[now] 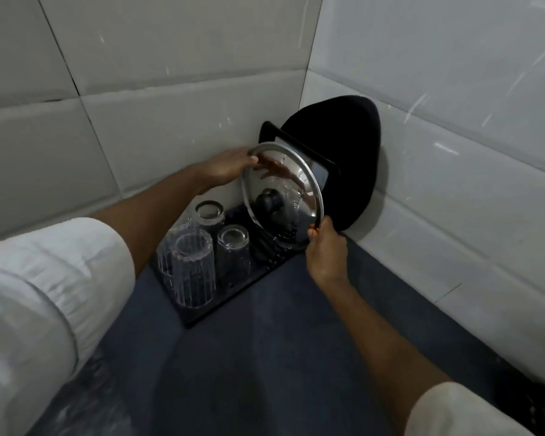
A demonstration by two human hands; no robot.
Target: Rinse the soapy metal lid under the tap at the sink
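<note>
A round shiny metal lid (291,184) with a black knob (268,201) stands tilted on its edge over the black drying tray (202,319) in the tiled corner. My left hand (225,166) grips the lid's upper left rim. My right hand (324,247) pinches its lower right rim. Water drops glisten on the lid. No tap or sink is in view.
Three clear glasses (192,269) stand upside down on the tray, left of the lid. A black square tray (323,171) and a round black pan (343,158) lean in the corner behind the lid. Dark grey counter (265,357) stretches toward me; white tiled walls (139,89) enclose both sides.
</note>
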